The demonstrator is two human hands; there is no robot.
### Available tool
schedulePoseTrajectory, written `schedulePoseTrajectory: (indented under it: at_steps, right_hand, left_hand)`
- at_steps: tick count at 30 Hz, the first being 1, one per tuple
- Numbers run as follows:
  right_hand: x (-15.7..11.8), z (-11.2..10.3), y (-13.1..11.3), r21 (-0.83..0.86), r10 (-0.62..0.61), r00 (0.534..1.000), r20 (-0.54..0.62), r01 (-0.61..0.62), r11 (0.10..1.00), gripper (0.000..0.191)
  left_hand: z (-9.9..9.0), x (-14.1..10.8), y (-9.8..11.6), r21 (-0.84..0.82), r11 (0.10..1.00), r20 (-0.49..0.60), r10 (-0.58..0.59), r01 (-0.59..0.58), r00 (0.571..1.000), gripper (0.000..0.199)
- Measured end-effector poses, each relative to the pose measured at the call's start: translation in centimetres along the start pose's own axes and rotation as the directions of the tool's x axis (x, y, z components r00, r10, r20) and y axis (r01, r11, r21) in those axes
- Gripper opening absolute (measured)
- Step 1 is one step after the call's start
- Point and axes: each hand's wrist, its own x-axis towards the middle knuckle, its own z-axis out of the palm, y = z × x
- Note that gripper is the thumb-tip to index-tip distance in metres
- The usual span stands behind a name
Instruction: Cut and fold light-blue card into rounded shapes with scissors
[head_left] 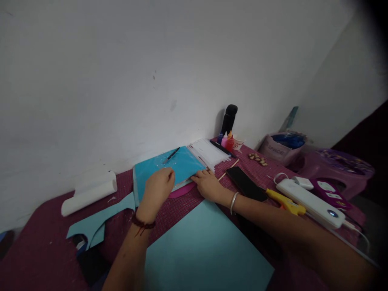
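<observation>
My left hand (159, 186) is curled closed above the near edge of a bright blue pack of sheets in a clear sleeve (184, 159); whatever its fingers hold, if anything, is hidden. Beside it, my right hand (207, 184) lies with fingers stretched over the pack's near right corner. A dark pen (171, 155) rests on top of the pack. From under the near edge sticks out a magenta piece (182, 190). Closer to me, a large pale teal sheet (206, 250) lies flat beneath my forearms.
Left are a white roll (89, 198) and teal cut-offs (103, 216). Behind on the right stand white sticks (209, 151), small paint bottles (227, 141) and a black flask (229, 119). A black phone-like slab (245, 183), yellow glue gun (285, 201) and white power strip (309, 202) lie right.
</observation>
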Motion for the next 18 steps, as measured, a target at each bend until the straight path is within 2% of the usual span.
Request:
schedulePoseTrajectory:
  at_steps: [2,5,8,13,18]
  right_hand:
    - [-0.2,0.1,-0.1,-0.006,-0.015,1.0,-0.009,0.015,1.0,0.034]
    - [-0.3,0.2,-0.4,-0.006,-0.057,0.998,-0.027,0.057,0.998,0.032]
    - [0.1,0.4,-0.8,-0.028,-0.016,1.0,-0.016,0.016,0.999,0.026]
    - [0.4,0.6,-1.2,-0.048,0.052,0.999,-0.011,-0.052,0.997,0.029]
    - [1.2,0.6,-0.5,0.009,0.161,0.986,-0.036,-0.161,0.987,0.054]
  left_hand:
    - [-0.4,0.0,-0.4,-0.064,0.998,0.119,0.028,-0.021,0.993,0.027]
    - [-0.2,0.1,-0.7,-0.12,0.99,0.268,0.106,-0.076,0.958,0.027]
    - [0.3,0.0,-0.7,-0.074,0.994,0.343,0.096,-0.075,0.934,0.029]
    - [-0.4,-0.5,-1.8,0.0,0.999,0.339,0.046,-0.049,0.94,0.028]
    - [-1.8,-0.9,-2.6,-0.046,0.999,0.285,0.04,-0.028,0.958,0.029]
